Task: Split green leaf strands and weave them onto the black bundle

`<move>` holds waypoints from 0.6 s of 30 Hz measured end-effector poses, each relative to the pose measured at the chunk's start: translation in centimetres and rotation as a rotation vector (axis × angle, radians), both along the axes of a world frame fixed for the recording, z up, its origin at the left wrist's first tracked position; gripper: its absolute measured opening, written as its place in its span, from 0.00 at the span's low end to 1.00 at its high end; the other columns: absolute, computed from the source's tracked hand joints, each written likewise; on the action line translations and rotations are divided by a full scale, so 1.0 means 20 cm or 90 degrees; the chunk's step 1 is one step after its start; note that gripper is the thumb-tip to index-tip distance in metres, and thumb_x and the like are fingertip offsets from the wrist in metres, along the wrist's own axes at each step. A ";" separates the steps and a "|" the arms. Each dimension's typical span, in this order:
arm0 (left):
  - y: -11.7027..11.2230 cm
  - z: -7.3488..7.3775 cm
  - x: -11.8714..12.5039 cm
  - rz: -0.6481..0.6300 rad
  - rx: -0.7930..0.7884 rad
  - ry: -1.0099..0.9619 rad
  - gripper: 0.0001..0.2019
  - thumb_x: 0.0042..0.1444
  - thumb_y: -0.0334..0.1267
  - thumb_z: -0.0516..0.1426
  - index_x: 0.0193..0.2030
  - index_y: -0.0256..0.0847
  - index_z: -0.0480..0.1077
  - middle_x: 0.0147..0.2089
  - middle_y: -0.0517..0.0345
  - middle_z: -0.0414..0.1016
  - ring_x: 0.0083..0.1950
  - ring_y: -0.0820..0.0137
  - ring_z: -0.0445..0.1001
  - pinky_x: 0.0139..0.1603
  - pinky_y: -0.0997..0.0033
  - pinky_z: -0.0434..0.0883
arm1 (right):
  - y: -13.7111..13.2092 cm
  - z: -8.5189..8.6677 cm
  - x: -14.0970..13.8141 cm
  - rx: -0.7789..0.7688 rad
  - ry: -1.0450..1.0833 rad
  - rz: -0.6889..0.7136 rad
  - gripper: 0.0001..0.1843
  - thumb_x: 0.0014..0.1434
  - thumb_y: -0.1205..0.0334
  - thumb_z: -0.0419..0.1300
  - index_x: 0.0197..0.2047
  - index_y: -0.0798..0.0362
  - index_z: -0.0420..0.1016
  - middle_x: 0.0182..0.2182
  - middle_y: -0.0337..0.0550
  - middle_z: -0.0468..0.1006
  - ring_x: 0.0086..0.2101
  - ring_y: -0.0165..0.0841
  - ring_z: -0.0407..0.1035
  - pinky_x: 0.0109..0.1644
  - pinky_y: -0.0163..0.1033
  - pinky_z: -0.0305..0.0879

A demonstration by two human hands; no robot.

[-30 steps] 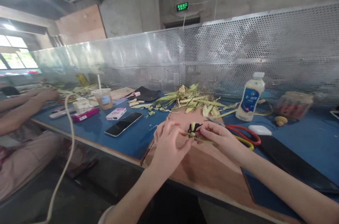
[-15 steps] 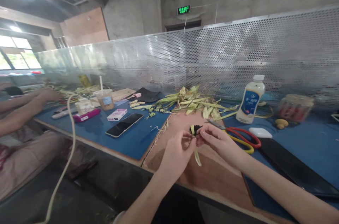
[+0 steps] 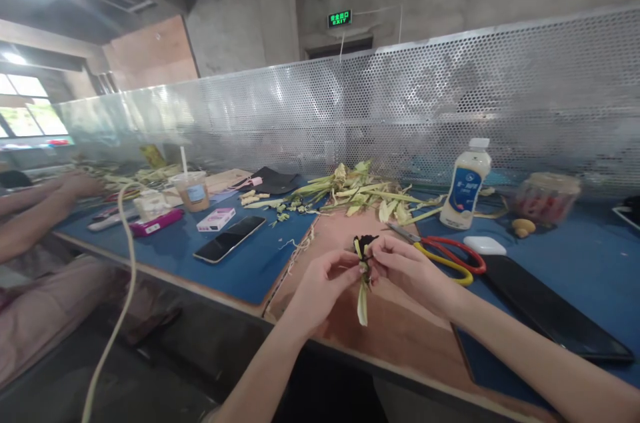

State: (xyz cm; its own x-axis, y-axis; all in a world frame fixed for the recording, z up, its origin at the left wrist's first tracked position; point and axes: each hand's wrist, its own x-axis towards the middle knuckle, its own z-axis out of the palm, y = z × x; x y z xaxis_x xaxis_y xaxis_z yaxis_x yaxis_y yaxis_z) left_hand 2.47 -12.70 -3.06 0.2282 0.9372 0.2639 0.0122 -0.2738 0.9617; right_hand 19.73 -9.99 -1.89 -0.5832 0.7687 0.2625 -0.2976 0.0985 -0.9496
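My left hand and my right hand meet above a brown wooden board. Between their pinched fingertips they hold a small woven piece of pale leaf strips with a dark top. One loose strip hangs straight down from it toward the board. Both hands are closed on it.
Red-and-yellow scissors lie right of my hands, with a white bottle, a leaf pile, a black phone, a drink cup and a black tablet on the blue table. Another person's arms work at far left.
The loose strip has swung from sideways to hanging straight down. Both hands have stayed together on the woven piece and shifted slightly.
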 end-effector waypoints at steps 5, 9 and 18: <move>-0.01 0.02 0.00 -0.032 -0.015 -0.027 0.12 0.50 0.41 0.57 0.39 0.35 0.71 0.40 0.49 0.75 0.43 0.65 0.71 0.47 0.67 0.66 | 0.00 -0.01 0.00 0.030 -0.024 0.003 0.06 0.57 0.61 0.55 0.31 0.54 0.63 0.27 0.38 0.64 0.30 0.28 0.62 0.38 0.36 0.57; -0.01 0.02 0.01 -0.039 -0.019 -0.045 0.10 0.51 0.39 0.57 0.38 0.35 0.70 0.37 0.51 0.75 0.40 0.66 0.72 0.45 0.67 0.67 | 0.01 -0.02 0.00 0.062 -0.043 0.000 0.07 0.57 0.59 0.54 0.32 0.54 0.63 0.28 0.38 0.64 0.31 0.29 0.62 0.39 0.38 0.59; -0.02 0.00 0.00 0.015 -0.052 -0.082 0.09 0.46 0.37 0.60 0.34 0.35 0.71 0.35 0.52 0.76 0.36 0.69 0.72 0.42 0.69 0.67 | -0.01 -0.01 0.00 0.094 -0.083 0.001 0.07 0.59 0.59 0.53 0.33 0.54 0.62 0.29 0.39 0.66 0.32 0.30 0.64 0.40 0.40 0.60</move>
